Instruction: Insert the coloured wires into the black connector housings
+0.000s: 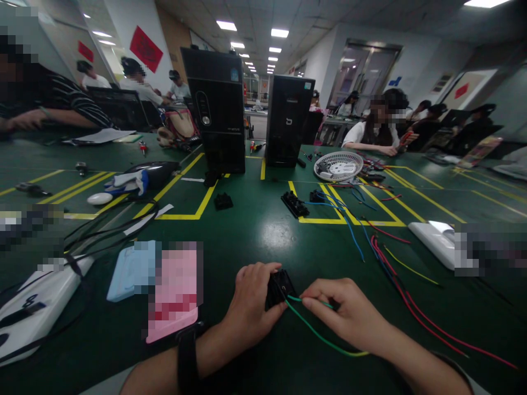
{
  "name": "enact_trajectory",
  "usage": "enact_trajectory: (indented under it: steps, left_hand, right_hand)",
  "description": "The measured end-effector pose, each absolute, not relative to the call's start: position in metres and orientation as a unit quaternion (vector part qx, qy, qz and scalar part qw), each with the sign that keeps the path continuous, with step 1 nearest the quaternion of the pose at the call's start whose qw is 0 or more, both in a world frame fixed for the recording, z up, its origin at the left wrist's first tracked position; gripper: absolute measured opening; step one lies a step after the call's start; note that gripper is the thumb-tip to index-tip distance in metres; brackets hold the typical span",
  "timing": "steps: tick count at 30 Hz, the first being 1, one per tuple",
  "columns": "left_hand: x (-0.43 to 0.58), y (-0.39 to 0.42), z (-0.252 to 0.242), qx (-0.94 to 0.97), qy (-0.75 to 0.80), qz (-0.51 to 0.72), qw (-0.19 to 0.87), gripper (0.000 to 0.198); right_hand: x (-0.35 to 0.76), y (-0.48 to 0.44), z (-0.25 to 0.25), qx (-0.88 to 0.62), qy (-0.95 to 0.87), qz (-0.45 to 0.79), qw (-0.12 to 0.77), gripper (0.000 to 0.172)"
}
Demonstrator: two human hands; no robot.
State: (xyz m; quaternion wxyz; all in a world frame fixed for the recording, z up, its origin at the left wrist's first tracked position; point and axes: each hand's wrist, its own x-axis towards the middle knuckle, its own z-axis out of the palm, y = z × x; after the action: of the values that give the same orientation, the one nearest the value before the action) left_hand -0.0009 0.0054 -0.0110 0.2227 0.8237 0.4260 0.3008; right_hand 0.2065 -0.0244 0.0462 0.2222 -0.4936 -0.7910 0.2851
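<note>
My left hand [256,299] is closed around the left side of a small black plastic terminal block [284,284], which sits low over the green table. Between the thumb and forefinger of my right hand [340,307] is a green wire [294,298]; its near end meets the block. A green-yellow length of wire [325,339] loops from the block beneath my right hand. Whether both lengths are one wire I cannot tell. The inside of the block is dark and hard to make out.
Red wires [405,299], a yellow wire [407,265] and blue wires [349,225] lie to the right. Farther off are black plastic parts [294,204], a white basket [338,166] and two black computer towers [220,109]. Pink [175,291] and blue [132,271] items lie left. Other people sit around.
</note>
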Motion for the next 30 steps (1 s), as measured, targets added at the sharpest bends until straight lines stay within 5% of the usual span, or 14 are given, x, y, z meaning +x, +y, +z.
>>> enact_trajectory:
  steps: [5,13,24,30]
  left_hand:
    - [-0.001,0.006,-0.012,0.825,0.424,0.302,0.219,0.053]
    - [-0.002,0.006,-0.010,0.826,0.423,0.298,0.225,0.054]
    - [-0.001,0.006,-0.013,0.824,0.423,0.307,0.220,0.053]
    - [-0.002,0.007,-0.012,0.824,0.425,0.301,0.225,0.056]
  right_hand:
    - [0.205,-0.027,0.042,-0.440,-0.808,0.311,0.238,0.021]
    - [0.216,-0.023,0.049,-0.421,-0.854,0.272,0.142,0.018]
    - [0.204,-0.026,0.038,-0.404,-0.852,0.204,0.265,0.016]
    - [0.212,-0.023,0.045,-0.359,-0.885,0.225,0.190,0.018]
